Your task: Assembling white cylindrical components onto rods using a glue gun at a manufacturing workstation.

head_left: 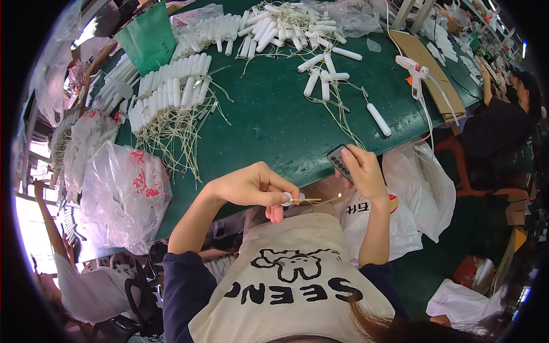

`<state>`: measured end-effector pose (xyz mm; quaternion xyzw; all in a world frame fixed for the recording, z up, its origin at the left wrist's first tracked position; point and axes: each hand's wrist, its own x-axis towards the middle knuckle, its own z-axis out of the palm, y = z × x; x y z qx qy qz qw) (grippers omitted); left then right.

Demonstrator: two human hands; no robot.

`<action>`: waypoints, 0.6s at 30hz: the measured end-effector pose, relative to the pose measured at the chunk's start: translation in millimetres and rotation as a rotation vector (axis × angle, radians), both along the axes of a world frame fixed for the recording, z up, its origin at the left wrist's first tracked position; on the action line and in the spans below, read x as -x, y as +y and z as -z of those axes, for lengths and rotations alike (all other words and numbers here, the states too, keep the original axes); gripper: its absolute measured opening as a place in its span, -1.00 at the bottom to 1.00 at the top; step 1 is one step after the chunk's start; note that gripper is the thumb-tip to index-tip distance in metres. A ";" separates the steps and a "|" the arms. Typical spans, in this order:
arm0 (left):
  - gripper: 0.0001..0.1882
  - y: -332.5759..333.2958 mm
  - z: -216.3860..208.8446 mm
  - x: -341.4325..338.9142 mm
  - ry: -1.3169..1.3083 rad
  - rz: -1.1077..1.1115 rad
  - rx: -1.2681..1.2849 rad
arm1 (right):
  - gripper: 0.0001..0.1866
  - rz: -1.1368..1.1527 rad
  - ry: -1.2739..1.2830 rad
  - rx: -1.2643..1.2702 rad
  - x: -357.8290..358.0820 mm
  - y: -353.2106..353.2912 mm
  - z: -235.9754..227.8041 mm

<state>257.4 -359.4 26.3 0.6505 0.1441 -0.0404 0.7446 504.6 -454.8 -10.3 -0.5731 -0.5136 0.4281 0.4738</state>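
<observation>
In front of my body, my left hand (pixel 243 186) is closed with its fingertips pinching a small white round-ended piece (pixel 286 198). A thin yellowish rod (pixel 309 199) sticks out from it to the right. Farther right, a small bright point of light (pixel 339 195) glows near a thin wire. My right hand (pixel 368 174) grips a dark grey remote control (pixel 337 158), whose round buttons face up and whose lower side is covered by the fingers. Whether the wire runs into my right hand is unclear. Beyond it, one white tube (pixel 378 119) lies on the green tabletop (pixel 251 126).
White tubes with pale cords form rows (pixel 177 86) at left and a heap (pixel 286 26) at the back. A hot glue gun (pixel 416 77) rests by a cardboard strip (pixel 426 71) at right. Plastic bags (pixel 123 194) crowd the table edge. Other people work on both sides.
</observation>
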 end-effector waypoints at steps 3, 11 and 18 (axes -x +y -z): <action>-0.77 -1.0 -1.9 -1.4 0.004 -0.012 0.003 | -0.66 0.019 -0.065 -0.028 -0.6 0.8 1.7; -0.73 -0.2 -2.0 -2.5 0.008 0.039 -0.003 | -0.66 0.068 -0.060 -0.047 1.1 10.4 5.4; -0.74 -4.3 -14.4 4.5 0.003 0.085 0.031 | -0.76 0.138 -0.508 -0.275 30.9 57.7 19.5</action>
